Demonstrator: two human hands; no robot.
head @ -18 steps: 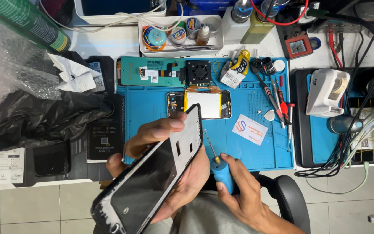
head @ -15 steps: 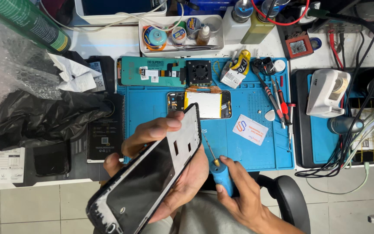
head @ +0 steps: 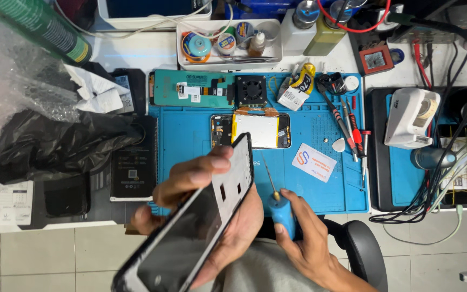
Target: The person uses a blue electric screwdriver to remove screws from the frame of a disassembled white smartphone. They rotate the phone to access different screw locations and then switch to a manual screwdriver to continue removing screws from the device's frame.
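My left hand (head: 212, 211) grips a large dark tablet frame (head: 190, 232), tilted, with its top corner reaching over the blue work mat (head: 190, 135). Fingers wrap over its upper edge and the palm supports it from below. My right hand (head: 309, 243) holds a blue-handled screwdriver (head: 279, 208), its thin tip pointing up and left, close beside the frame's right edge. An opened phone (head: 252, 131) with a pale battery lies on the mat just beyond the frame.
A green circuit board (head: 190, 89) and small black fan (head: 251, 90) lie at the mat's back. Screwdrivers (head: 349, 127), a white card (head: 313, 162), a parts tray (head: 228, 38), black plastic bag (head: 55, 143), dark phones (head: 133, 162) and tangled cables (head: 433, 194) surround it.
The tablet frame has shifted slightly in my left hand, tilting a little lower and left. My right hand and screwdriver stay almost still.
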